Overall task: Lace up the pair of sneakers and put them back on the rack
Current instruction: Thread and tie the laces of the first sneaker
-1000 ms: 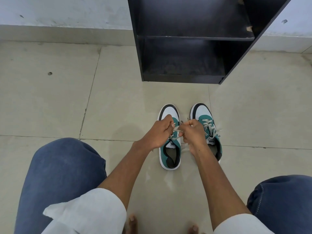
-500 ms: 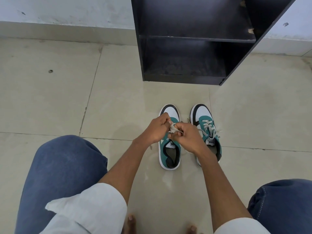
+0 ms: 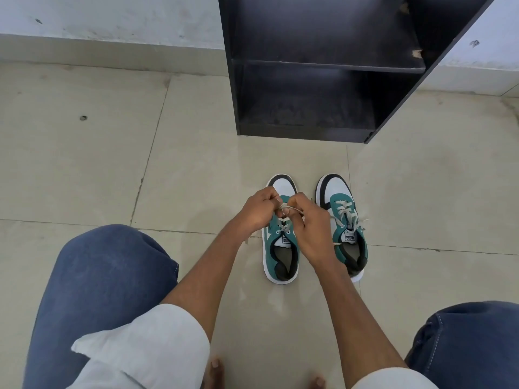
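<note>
Head cam: biggest risk I see is the lace (image 3: pixel 292 209) slipping out of the pinch before the knot cinches, so the bow goes slack. Both hands meet over the left sneaker (image 3: pixel 281 249), left hand (image 3: pixel 259 210) and right hand (image 3: pixel 313 228) each pinched shut on lace, knuckles nearly touching. The right sneaker (image 3: pixel 343 226) sits just beside it, laced. Both are on the floor (image 3: pixel 196 178) near the black rack (image 3: pixel 314 80).

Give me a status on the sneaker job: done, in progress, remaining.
Done: the right sneaker looks laced. In hand: left hand and right hand pinch the lace over the left sneaker. Left: finish it, then move both from the floor onto the black rack.
</note>
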